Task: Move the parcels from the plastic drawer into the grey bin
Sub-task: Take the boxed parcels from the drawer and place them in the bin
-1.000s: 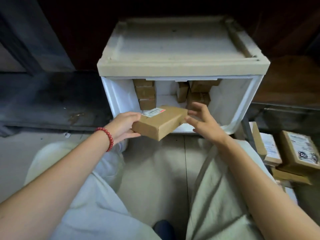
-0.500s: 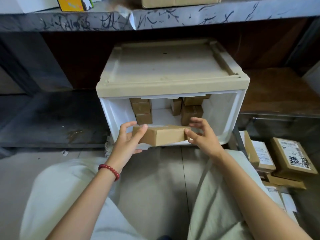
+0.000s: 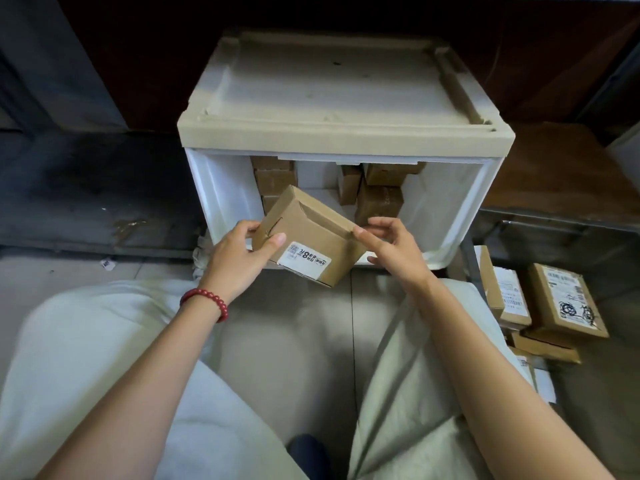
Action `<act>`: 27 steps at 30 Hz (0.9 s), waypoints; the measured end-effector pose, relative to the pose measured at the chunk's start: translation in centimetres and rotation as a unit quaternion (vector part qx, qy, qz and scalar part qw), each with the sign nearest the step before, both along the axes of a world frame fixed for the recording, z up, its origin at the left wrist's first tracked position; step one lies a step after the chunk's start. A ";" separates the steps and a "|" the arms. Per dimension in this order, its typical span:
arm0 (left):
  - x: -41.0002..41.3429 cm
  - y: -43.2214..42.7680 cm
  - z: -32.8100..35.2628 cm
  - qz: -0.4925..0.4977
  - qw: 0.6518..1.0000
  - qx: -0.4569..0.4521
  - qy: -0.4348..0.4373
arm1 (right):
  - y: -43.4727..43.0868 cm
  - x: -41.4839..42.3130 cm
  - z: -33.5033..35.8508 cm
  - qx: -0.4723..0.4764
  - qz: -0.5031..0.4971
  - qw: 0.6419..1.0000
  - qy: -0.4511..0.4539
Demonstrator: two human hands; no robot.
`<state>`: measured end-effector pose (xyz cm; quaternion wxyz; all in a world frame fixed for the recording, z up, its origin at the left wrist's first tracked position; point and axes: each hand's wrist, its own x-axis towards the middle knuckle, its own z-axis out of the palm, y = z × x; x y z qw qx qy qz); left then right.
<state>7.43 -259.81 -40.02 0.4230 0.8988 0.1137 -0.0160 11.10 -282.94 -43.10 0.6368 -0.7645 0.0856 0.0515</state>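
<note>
Tipped up from the level pose it had at the drawer's lip half a second ago, the brown cardboard parcel now turns its white printed label toward the camera. The left hand, with a red bead bracelet on its wrist, grips the parcel's left end, thumb pressed on the near face. The parcel hangs tilted just in front of the open white plastic drawer, where more brown parcels stand at the far wall. The right hand pinches the parcel's right end. Further right, labelled parcels lie in the grey bin.
</note>
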 end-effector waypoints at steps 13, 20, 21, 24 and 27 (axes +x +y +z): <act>0.4 -0.5 -0.5 0.029 0.998 0.061 0.018 | -0.1 -0.1 0.0 0.007 0.053 0.998 -0.020; 0.1 -3.4 0.3 -0.058 0.996 0.024 -0.056 | -0.2 -0.4 1.3 0.016 -0.012 0.997 -0.071; 0.1 -4.1 0.7 -0.063 0.996 -0.004 -0.069 | -0.8 -0.6 1.8 0.009 -0.021 0.996 -0.085; 0.6 -6.5 1.5 -0.093 0.990 -0.036 -0.095 | -3.2 -1.4 3.4 -0.009 -0.050 0.993 -0.108; 0.9 -9.6 2.6 -0.123 0.986 -0.033 -0.108 | -6.7 -2.8 4.6 -0.025 -0.079 0.990 -0.112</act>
